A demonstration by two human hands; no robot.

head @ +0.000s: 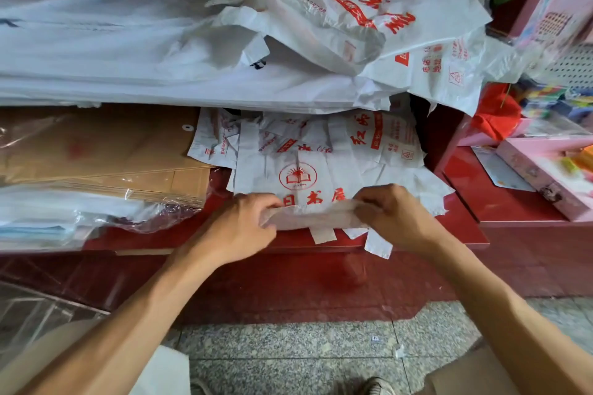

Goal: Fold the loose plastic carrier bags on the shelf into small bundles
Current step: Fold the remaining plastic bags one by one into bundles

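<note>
Red shelf (417,234), both hands — left hand (244,228), right hand (398,215) — pinching carrier bag (298,176)

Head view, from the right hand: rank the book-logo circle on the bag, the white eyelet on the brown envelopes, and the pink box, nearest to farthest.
From the right hand:
1. Book-logo circle, just up-left on the bag being folded.
2. Pink box, to the right on the side ledge.
3. White eyelet, far up-left on the brown envelopes.

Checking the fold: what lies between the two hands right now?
In the head view, the folded edge of a white bag spans the gap, pinched by the left hand and right hand.
</note>
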